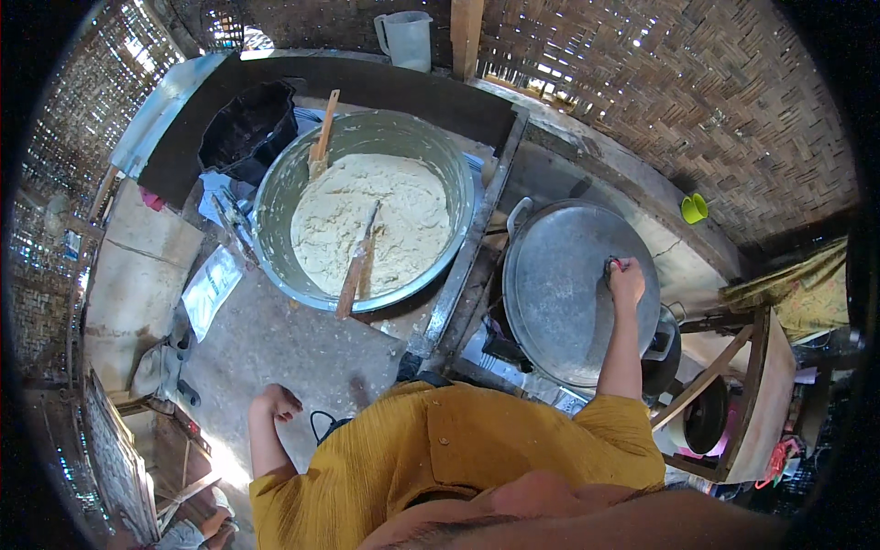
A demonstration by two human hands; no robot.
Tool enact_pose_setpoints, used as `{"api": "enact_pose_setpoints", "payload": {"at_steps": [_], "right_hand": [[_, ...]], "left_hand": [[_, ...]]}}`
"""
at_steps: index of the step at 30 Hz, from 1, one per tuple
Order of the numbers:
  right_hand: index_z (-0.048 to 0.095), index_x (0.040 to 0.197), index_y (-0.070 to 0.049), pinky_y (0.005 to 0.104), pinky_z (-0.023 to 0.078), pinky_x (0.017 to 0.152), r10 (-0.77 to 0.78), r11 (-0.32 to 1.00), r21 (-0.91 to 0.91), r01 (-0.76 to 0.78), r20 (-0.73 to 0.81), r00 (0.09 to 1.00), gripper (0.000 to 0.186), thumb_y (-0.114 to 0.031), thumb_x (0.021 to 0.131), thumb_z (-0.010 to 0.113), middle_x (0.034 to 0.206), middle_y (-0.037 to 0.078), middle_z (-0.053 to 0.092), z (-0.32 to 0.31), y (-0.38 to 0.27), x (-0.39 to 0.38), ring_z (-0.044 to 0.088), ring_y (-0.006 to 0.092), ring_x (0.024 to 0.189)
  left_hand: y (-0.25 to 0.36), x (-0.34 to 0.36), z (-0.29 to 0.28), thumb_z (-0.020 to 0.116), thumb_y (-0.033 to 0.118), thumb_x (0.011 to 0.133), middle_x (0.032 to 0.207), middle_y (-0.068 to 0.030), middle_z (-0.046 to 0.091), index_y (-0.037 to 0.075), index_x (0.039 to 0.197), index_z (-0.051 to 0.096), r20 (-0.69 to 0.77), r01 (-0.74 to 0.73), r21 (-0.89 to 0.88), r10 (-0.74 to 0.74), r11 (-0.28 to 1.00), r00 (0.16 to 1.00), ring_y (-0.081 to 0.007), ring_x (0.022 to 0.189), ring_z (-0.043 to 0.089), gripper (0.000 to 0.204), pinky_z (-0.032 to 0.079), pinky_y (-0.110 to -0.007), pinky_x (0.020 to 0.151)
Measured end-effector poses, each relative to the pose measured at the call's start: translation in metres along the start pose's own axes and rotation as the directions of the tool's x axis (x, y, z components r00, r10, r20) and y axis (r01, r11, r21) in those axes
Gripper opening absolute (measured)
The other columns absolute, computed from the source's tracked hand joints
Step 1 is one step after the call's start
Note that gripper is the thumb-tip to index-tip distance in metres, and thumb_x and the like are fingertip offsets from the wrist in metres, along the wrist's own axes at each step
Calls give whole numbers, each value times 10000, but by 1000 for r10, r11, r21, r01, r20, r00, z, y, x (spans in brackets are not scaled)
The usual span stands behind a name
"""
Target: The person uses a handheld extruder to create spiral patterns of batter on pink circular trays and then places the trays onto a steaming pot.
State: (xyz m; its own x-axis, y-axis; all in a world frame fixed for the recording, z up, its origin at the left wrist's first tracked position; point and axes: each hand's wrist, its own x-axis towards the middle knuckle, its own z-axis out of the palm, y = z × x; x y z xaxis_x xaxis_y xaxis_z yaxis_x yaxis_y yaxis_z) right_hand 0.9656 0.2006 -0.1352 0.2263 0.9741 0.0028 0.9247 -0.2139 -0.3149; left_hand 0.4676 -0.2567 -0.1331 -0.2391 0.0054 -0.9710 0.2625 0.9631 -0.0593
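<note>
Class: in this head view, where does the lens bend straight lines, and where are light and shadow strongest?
Head view: fisheye bends the woven walls toward the black rim; sunlight pricks through the weave; the right hand casts a shadow on the bright metal lid; the left hand is evenly lit.

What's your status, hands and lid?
Right hand gripping the knob of the big metal lid, lid flat on the pot. Left hand fisted at side, empty. Nothing blocking.

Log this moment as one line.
right hand: gripping knob of round metal lid | left hand: fisted, empty | large metal basin: pale dough
</note>
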Motion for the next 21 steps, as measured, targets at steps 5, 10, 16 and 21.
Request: {"api": "enact_pose_setpoints", "payload": {"at_steps": [5, 10, 16, 21], "right_hand": [[574, 829, -67, 395, 439, 708, 7, 1000, -12, -7, -7, 1000, 222, -261, 724, 587, 827, 150, 606, -2, -8, -4, 575, 314, 804], [593, 937, -59, 384, 410, 798, -456, 890, -119, 441, -241, 856, 307, -292, 738, 590, 950, 176, 572, -1, -1, -9, 524, 306, 924], [574, 1016, -43, 387, 412, 814, -407, 842, 164, 513, -431, 806, 307, -223, 768, 596, 1040, 157, 525, -12, -29, -67, 495, 295, 975], [573, 1013, -30, 385, 412, 807, -578, 678, 222, 700, -427, 695, 260, -190, 809, 556, 1056, 149, 521, -30, -95, -131, 493, 279, 978]], "left_hand": [[15, -6, 15, 683, 136, 636, 768, -42, 632, 59, 855, 644, -65, -72, 46, 75, 996, 995, -134, 609, 589, 235, 492, -257, 492], [-22, 37, 50, 656, 302, 640, 919, -121, 612, 110, 953, 622, -136, -308, 611, 480, 729, 866, -264, 833, 586, 369, 471, -352, 711], [0, -16, 47, 599, 390, 689, 1045, -131, 558, 140, 1084, 552, -449, -224, 266, 326, 938, 832, -308, 970, 518, 469, 419, -377, 827], [-31, -21, 23, 569, 419, 722, 1071, -147, 541, 127, 1123, 522, -473, -249, 255, 345, 934, 811, -315, 995, 502, 498, 414, -388, 835]]}}
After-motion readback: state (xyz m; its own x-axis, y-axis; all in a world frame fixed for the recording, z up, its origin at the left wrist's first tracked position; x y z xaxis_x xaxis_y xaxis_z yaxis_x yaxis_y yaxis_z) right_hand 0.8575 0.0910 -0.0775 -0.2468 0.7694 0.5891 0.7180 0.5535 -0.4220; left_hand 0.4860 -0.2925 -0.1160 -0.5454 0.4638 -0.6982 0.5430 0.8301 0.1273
